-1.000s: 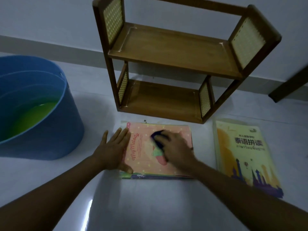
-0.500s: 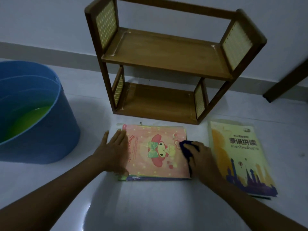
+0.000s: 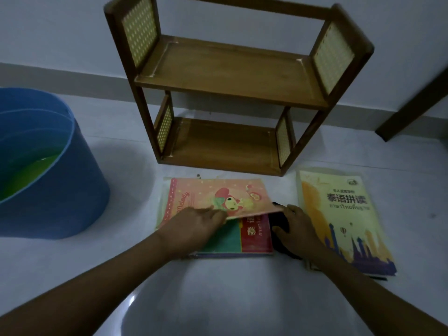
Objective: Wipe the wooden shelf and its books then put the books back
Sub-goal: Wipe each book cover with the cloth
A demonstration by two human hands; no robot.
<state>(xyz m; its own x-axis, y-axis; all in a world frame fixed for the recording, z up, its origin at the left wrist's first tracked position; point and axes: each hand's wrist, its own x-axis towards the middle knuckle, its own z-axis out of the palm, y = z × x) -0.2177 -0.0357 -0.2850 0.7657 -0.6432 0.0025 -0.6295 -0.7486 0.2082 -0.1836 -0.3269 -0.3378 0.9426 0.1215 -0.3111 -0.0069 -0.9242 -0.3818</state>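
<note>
Head view, sole entry. We list what lies on the pale floor (image 3: 218, 299) before us.

Item: wooden shelf (image 3: 232, 76), two tiers, both bare, standing against the wall.

Item: pink book (image 3: 218, 195), top of a small stack just in front of the shelf; its near edge is raised off the green and red book (image 3: 242, 236) beneath.

Item: our left hand (image 3: 196, 224), fingertips pinching that raised near edge, thumb hidden under the cover.

Item: our right hand (image 3: 294, 229), fingers curled down over a dark cloth (image 3: 278, 221), pressed to the floor just beside the stack's right edge.

Item: yellow book (image 3: 339, 219), flat, set apart to the right on another stack.

Item: blue tub (image 3: 60, 190), to the left, holding greenish liquid.

Step judged: lifting the wiped pink book clear; no books are back on the shelf yet.

Risks, as we judge them: the thin pink cover may bend or slip from a fingertip pinch; a damp cloth touching the stack's edge could wet the pages; dragging the book could shift the one beneath.
</note>
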